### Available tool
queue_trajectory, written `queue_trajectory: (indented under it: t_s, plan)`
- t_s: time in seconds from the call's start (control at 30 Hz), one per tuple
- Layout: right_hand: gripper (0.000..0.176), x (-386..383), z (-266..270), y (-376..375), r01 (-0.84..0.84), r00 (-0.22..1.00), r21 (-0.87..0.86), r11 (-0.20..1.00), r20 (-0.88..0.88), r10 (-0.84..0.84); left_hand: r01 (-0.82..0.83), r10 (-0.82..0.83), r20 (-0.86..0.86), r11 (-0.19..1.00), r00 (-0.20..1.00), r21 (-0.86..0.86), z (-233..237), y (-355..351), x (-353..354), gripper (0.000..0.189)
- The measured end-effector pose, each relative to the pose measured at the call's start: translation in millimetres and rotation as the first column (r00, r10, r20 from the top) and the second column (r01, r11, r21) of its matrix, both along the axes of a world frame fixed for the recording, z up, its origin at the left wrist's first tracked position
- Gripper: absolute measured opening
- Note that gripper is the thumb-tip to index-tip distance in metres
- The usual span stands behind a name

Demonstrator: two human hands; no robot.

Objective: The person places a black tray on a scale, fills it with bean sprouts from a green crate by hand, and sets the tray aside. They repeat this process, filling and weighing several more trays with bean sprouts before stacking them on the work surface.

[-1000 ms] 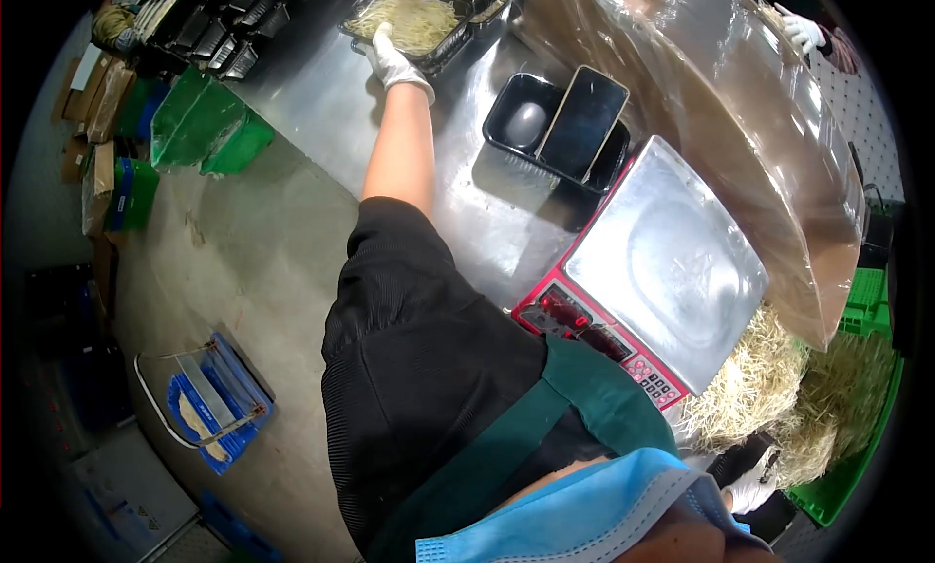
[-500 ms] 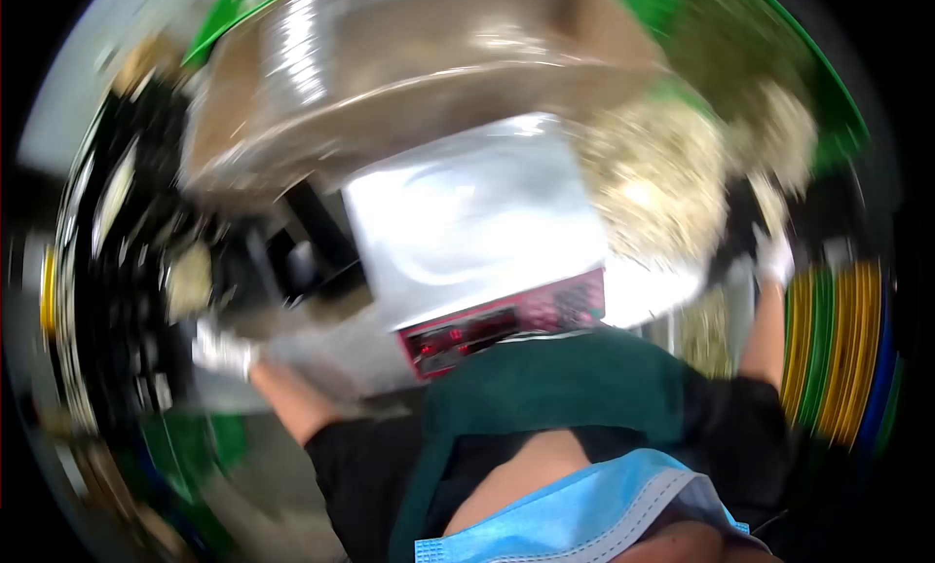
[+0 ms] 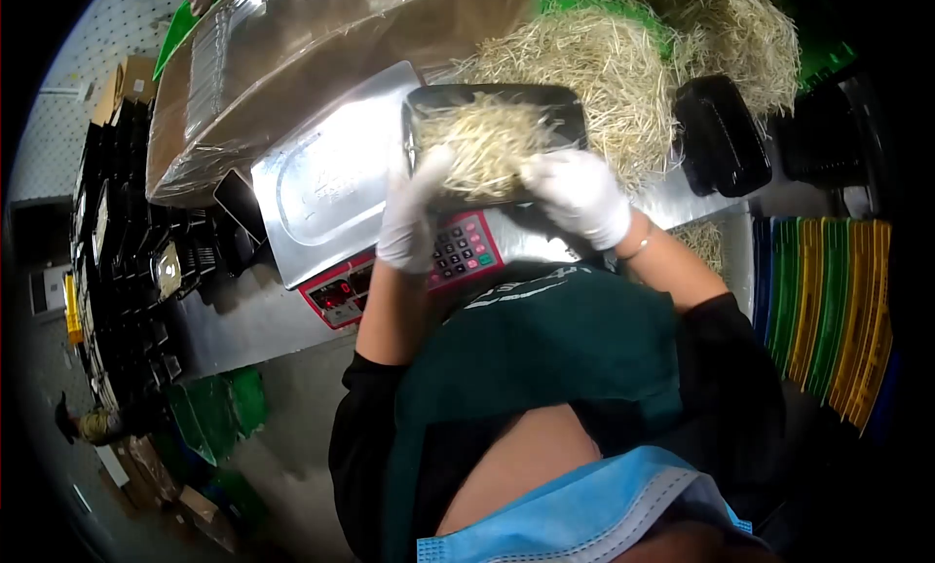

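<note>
A black tray (image 3: 575, 103) with bean sprouts (image 3: 487, 139) in it is held in front of me, over the right side of the scale (image 3: 321, 173). My white-gloved left hand (image 3: 411, 212) grips its left side, the thumb over the sprouts. On the near right side, my gloved right hand (image 3: 582, 195) has its fingers pinched at the rim and sprouts. Red digits glow on the scale's display (image 3: 336, 292). Just beyond the tray lies a large heap of sprouts (image 3: 604, 76).
Black trays (image 3: 721, 139) lie at the right, above stacked coloured crates (image 3: 828, 300). A plastic-lined cardboard box (image 3: 292, 86) stands behind the scale. Stacked black trays (image 3: 117, 232) fill the left. A person (image 3: 97, 427) is at the far lower left.
Both hands have come in from far left and far right to the middle. They now hold a black tray of sprouts. The view has turned, and the scale appears further left.
</note>
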State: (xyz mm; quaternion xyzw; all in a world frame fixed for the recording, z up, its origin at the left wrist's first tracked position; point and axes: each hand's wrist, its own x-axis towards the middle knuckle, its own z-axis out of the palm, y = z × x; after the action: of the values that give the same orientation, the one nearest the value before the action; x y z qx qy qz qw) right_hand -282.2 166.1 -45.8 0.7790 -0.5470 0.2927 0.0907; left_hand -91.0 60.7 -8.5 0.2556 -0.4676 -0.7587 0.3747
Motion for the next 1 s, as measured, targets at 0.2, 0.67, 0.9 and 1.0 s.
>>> queue_trajectory:
  t_s: [0.2, 0.67, 0.9, 1.0]
  plan:
    - [0.098, -94, 35, 9, -0.133, 0.962, 0.149, 0.980, 0.257, 0.091, -0.365, 0.362, -0.051, 0.908, 0.931, -0.206, 26, 19, -6, 0.056]
    - [0.024, -171, -36, -34, -0.003, 0.963, 0.341, 0.940, 0.255, -0.089, -0.425, 0.446, 0.074, 0.882, 0.892, -0.202, -26, -45, 96, 0.060]
    - [0.084, -109, -16, -97, 0.243, 0.967, 0.513, 0.823, -0.197, -0.163, -0.477, 0.480, 0.076, 0.877, 0.874, -0.054, -9, -9, 28, 0.051]
    - [0.101, -89, -23, -80, -0.036, 0.988, 0.392, 0.919, 0.154, -0.027, -0.471, 0.461, 0.151, 0.881, 0.874, 0.037, -6, -2, 32, 0.049]
